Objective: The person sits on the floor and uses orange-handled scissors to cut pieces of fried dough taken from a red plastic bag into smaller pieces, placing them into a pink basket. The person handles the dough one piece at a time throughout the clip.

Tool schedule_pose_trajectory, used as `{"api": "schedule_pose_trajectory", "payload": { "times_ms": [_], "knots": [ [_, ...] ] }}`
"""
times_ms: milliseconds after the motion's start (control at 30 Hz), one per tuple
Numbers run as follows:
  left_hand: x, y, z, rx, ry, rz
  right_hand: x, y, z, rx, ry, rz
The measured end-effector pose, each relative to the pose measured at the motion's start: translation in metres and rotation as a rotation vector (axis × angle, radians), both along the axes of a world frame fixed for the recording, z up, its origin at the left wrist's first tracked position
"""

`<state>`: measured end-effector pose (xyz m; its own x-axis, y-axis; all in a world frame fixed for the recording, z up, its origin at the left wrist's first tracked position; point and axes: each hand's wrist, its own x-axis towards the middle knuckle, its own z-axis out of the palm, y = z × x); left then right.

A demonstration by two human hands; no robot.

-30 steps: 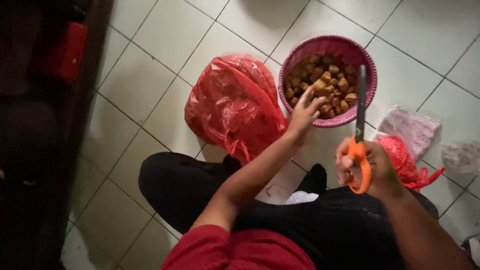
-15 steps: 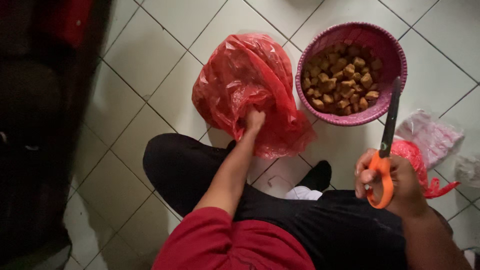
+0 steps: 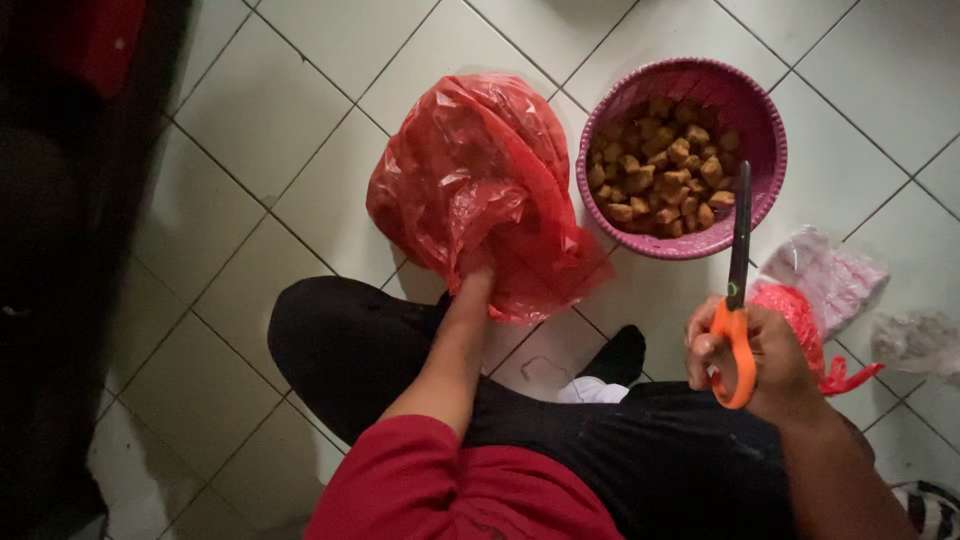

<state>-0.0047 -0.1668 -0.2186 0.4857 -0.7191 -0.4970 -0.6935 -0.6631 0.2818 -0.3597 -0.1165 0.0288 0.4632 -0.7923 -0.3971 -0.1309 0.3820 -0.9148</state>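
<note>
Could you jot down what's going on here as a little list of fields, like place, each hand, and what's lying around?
Place: tiled floor, person seated on it
Left hand: reaching into the red plastic bag, fingers hidden by the plastic
Right hand: holding orange-handled scissors, blades closed, pointing away from the person
Basket: pink, round, filled with brown chunks, beside the bag
Nearby: small red bag and clear wrappers on the right
</note>
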Motion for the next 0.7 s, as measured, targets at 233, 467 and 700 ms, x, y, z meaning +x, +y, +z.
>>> {"api": "schedule_pose_trajectory", "payload": {
  "times_ms": [233,467,700],
  "knots": [
    [0.003,0.014,-0.004,0.085,-0.058,-0.107,-0.002,0.005,0.001,0.051,-0.079,-0.019],
    [-0.025,-0.023,0.019,0.233,0.177,-0.546,-0.007,0.009,0.0,0.071,-0.114,-0.014],
    [-0.094,-0.066,0.122,-0.031,1.45,-0.173,0.015,0.006,0.024,-0.1,0.146,0.001]
  ]
}}
